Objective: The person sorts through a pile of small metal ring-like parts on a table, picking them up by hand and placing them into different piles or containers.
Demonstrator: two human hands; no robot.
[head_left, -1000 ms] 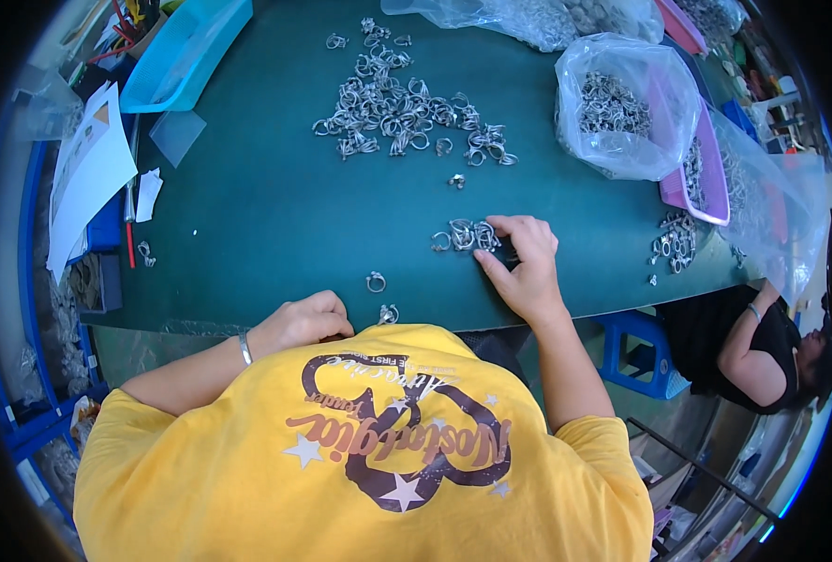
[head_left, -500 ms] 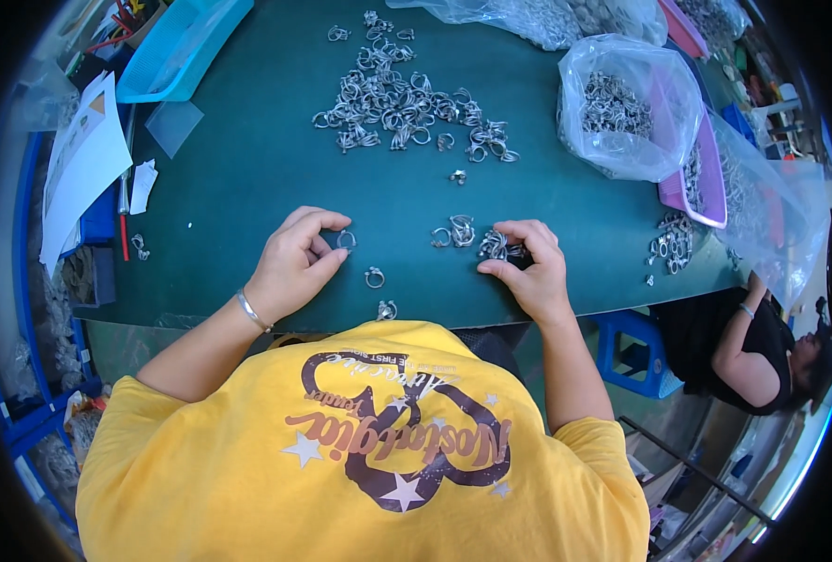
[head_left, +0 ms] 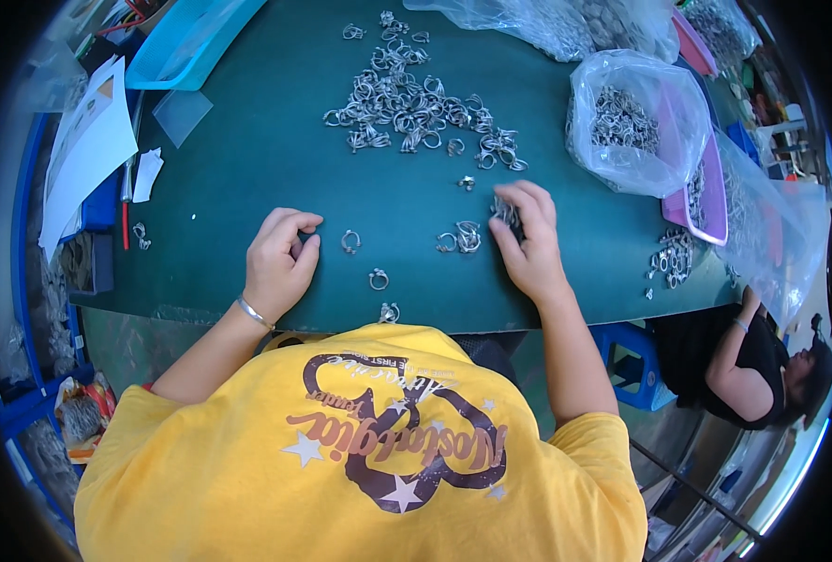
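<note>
My right hand (head_left: 531, 239) is closed round a bunch of silver metal rings (head_left: 504, 212), its fingertips blurred. A small cluster of rings (head_left: 468, 237) lies on the green table just left of it. My left hand (head_left: 283, 262) rests at the left with fingers curled, thumb and forefinger apart and nothing visible between them. To its right a single ring (head_left: 351, 242) lies on the table. Another ring (head_left: 378, 279) and a third one (head_left: 389, 312) lie nearer the table's front edge. Farther off is a large loose pile of rings (head_left: 407, 103).
A clear bag of rings (head_left: 622, 122) sits partly in a purple basket (head_left: 713, 206) at the right, with loose rings (head_left: 671, 255) below. At the far left stand a light-blue basket (head_left: 177, 56) and paper sheets (head_left: 88, 155). A co-worker (head_left: 744, 365) sits at the right.
My left hand has let go of a ring, now lying on the table, and has drawn back to the left. My right hand has moved slightly away from me with its bunch of rings.
</note>
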